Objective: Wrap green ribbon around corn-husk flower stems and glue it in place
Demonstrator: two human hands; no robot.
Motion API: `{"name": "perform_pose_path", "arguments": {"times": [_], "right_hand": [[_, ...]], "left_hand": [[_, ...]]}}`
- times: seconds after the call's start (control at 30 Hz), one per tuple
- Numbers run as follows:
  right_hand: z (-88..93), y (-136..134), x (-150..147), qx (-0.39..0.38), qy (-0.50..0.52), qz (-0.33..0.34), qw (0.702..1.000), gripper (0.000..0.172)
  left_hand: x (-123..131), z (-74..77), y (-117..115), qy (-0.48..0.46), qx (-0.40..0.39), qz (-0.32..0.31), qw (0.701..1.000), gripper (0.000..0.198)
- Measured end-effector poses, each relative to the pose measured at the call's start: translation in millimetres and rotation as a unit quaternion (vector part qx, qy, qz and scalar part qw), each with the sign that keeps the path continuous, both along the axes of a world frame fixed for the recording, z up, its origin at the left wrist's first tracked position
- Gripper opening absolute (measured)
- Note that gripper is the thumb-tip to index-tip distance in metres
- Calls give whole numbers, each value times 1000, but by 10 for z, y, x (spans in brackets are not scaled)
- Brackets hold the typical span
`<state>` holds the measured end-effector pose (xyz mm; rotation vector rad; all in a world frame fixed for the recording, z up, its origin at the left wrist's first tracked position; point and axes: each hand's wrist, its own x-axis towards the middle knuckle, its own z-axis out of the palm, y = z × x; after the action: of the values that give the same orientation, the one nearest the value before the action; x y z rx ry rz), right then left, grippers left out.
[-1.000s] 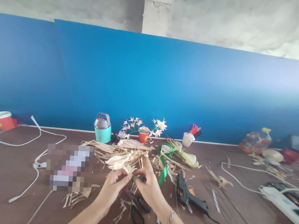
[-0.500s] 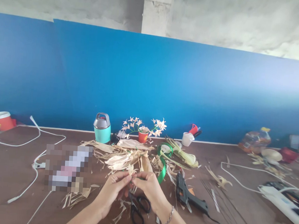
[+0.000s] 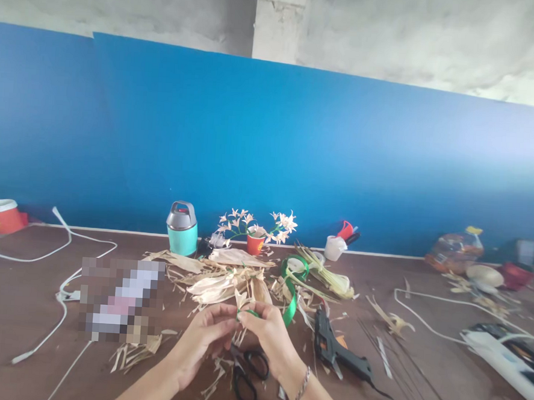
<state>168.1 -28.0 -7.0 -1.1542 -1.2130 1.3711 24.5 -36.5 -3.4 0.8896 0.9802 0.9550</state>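
A small pale husk flower (image 3: 241, 298) stands up between the fingertips of both hands at the lower centre. My left hand (image 3: 208, 335) is closed in a pinch by the flower's base. From the right, my right hand (image 3: 268, 333) pinches the flower, with a bit of green strip showing at its fingertips. Black-handled scissors (image 3: 244, 387) lie on the table just below the hands, their blades partly hidden. Behind the fingers is a pile of dry husks (image 3: 219, 286). A green ribbon roll (image 3: 291, 307) lies beyond my right hand.
A black glue gun (image 3: 343, 354) and thin wires lie to the right. At the back stand a teal flask (image 3: 182, 231), a red cup (image 3: 255, 244) with husk flowers and a white cup (image 3: 335, 248). White cables (image 3: 65, 308) run along the left.
The flower has turned and spread between the fingers, and green strip now shows at the fingertips. My right hand has risen slightly. The objects on the table have stayed put.
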Motion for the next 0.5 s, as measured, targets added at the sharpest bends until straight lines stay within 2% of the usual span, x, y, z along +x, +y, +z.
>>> {"name": "perform_pose_path", "arguments": {"times": [0.1, 0.23, 0.4, 0.5], "right_hand": [[56, 7, -7, -41, 25, -10, 999, 20], [115, -10, -30, -7, 17, -12, 1000, 16], [62, -9, -20, -15, 58, 2, 998, 20], [37, 2, -5, 5, 70, 11, 997, 21]], "left_hand": [[34, -7, -21, 63, 26, 9, 998, 32], [73, 30, -73, 111, 51, 31, 992, 29], [60, 19, -72, 86, 73, 42, 993, 28], [51, -20, -53, 63, 72, 43, 994, 26]]}}
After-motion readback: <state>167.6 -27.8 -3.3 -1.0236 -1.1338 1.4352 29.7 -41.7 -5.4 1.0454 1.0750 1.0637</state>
